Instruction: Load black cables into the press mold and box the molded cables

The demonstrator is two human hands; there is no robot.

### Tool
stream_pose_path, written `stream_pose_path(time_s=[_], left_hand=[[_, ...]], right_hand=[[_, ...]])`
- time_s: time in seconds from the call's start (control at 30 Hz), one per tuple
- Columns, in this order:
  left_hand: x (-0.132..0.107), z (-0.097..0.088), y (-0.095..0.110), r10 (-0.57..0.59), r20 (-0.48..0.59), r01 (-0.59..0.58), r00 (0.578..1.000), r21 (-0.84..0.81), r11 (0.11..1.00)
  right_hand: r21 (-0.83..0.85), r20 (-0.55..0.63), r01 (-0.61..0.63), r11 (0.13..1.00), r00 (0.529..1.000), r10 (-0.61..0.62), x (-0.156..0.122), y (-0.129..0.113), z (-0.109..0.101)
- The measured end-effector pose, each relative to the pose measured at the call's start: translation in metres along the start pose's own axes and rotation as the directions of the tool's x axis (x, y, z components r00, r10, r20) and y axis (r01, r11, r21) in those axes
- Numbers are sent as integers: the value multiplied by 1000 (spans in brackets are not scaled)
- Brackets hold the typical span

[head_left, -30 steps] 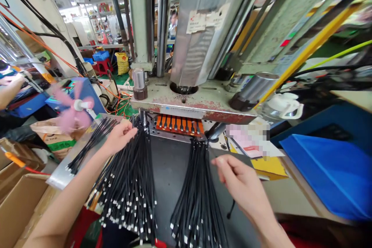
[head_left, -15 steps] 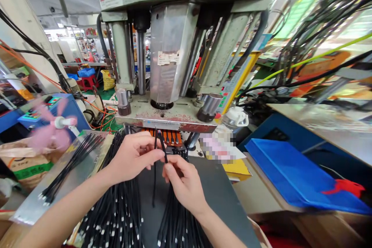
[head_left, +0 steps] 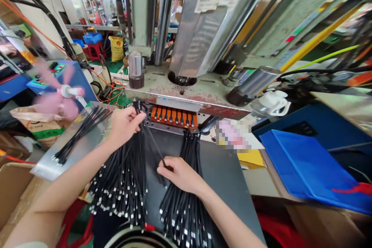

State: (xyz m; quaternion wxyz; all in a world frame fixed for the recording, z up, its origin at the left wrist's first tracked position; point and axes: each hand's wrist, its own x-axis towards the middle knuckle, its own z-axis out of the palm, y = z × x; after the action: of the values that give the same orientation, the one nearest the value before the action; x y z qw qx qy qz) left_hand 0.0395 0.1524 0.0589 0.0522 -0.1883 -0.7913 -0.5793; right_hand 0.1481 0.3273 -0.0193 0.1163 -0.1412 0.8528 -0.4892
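Observation:
My left hand (head_left: 124, 128) is closed in a pinch on one end of a thin black cable (head_left: 154, 142), just left of the press opening. The cable slants down to my right hand (head_left: 180, 174), whose thumb and fingers are closed on it. Under my left hand fans a thick bundle of black cables (head_left: 124, 178) with silver tips. A second bundle (head_left: 186, 205) lies beneath my right hand and wrist. Black connector ends sit in a row on an orange mould block (head_left: 174, 117) inside the press, behind both hands.
The press (head_left: 192, 93) stands over the dark worktable (head_left: 226, 186). At left, loose cables (head_left: 81, 131) lie on a metal sheet (head_left: 43, 168) near a spinning pink fan (head_left: 62, 91). A blue tray (head_left: 308, 170) and a white jug (head_left: 273, 104) are at right.
My hands have moved apart, the left going left and up, the right lower, with the cable stretched between them. The view has tilted down, showing more of the mould block and bundles.

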Motion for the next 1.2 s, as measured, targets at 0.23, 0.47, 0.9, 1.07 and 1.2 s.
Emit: stream_pose_path(time_s=[0.23, 0.47, 0.9, 1.07, 1.2], left_hand=[[1, -54, -102, -340, -182, 347, 923, 5, 938], [8, -78, -135, -476, -294, 473, 829, -87, 877], [1, -73, -155, -385, -410, 396, 827, -62, 916], [-5, -73, -153, -265, -404, 230, 876, -134, 964], [-6, -75, -152, -235, -407, 194, 882, -140, 971]], right_hand=[[-163, 169, 2, 987, 985, 26, 10, 11, -10], [-126, -110, 66, 990, 991, -80, 84, 17, -32], [-44, -451, 146, 988, 880, -150, 27, 57, -72], [-38, -751, -228, 973, 649, 123, -26, 129, -71], [153, -845, -252, 955, 468, 259, -37, 152, -69]])
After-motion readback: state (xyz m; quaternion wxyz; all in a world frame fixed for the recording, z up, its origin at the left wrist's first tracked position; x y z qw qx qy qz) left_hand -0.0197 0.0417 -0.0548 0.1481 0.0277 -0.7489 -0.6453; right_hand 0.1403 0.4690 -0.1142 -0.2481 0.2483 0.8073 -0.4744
